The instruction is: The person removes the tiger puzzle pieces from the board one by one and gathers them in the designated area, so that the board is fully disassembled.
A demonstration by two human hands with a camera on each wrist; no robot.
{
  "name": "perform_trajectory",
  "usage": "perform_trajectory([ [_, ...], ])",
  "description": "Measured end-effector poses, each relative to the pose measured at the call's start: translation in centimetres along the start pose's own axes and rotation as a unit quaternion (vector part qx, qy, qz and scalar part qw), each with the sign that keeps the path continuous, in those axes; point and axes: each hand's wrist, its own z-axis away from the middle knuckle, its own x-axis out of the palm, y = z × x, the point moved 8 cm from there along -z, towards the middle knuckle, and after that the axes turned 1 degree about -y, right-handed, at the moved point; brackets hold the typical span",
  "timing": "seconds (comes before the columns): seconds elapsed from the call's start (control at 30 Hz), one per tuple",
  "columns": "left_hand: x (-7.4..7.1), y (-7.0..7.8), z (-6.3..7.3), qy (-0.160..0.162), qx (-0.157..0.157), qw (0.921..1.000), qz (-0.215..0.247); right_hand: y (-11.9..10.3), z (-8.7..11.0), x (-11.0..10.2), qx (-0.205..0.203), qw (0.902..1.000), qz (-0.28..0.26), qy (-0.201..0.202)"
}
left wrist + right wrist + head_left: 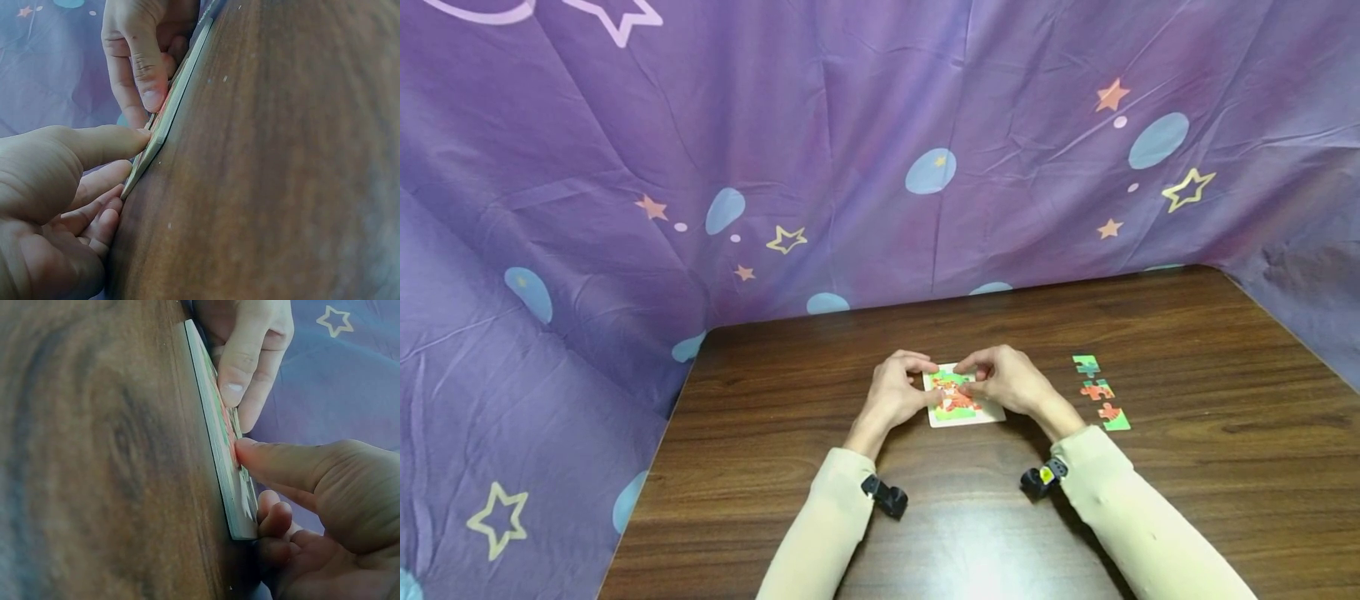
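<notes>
A small jigsaw puzzle board (992, 414) with a white border lies flat on the table, its picture orange and green. On its left side my left hand (895, 392) grips it, thumb on the picture and fingers at the far left edge. From the right, my right hand (1015, 383) bends over the board, thumb and forefinger around a puzzle piece (235, 419) whose edge stands slightly proud. Fingers cover part of the picture. In the left wrist view the board (181, 94) appears edge-on, between both thumbs and the tabletop.
Right of the board lie three loose puzzle pieces in a column: a green and teal one (1086, 363), an orange one (1097, 390) and a green and orange one (1115, 418). The brown wooden table (760, 500) ends at a purple patterned cloth (865, 167) behind.
</notes>
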Motion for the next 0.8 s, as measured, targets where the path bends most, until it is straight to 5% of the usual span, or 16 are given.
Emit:
perform_trajectory([
  [0.47,0.0,0.0,-0.1,0.001,0.001,1.0,0.005,0.2,0.0,-0.4,0.004,0.9989,-0.047,-0.003],
  [0.8,0.1,-0.1,-0.1,-0.001,0.004,0.9999,0.009,-1.1,0.4,-3.3,-0.065,0.9972,-0.037,0.006],
])
